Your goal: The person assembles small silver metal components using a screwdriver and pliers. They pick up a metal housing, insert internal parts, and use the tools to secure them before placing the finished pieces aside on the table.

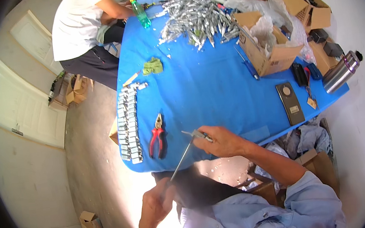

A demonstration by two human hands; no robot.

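Small metal part [197, 134], seen through my remote head view, sits pinched in the fingertips of the right hand [221, 141], at the near edge of the blue-covered bench [198, 90]. Nearer me, the left hand [156, 201] is curled closed around the handle of a screwdriver [182, 159], its grip slightly blurred. The shaft slants up and rightward to the part, which lies ahead and to the right of the left hand; whether the tip touches it, I cannot tell. Just beyond, red-handled pliers [158, 127] lie left of the part, beside neat rows of metal pieces [128, 124]. To the right I see a dark rectangular device [290, 103] and a steel flask [341, 73]. Farther up, a blue-handled tool [250, 67] rests next to an open cardboard box [256, 57], with a crumpled green cloth [152, 66] across from it. Beyond are a silvery heap [201, 16], a green bottle [140, 14] and, at far left, a person in a white shirt [79, 22].
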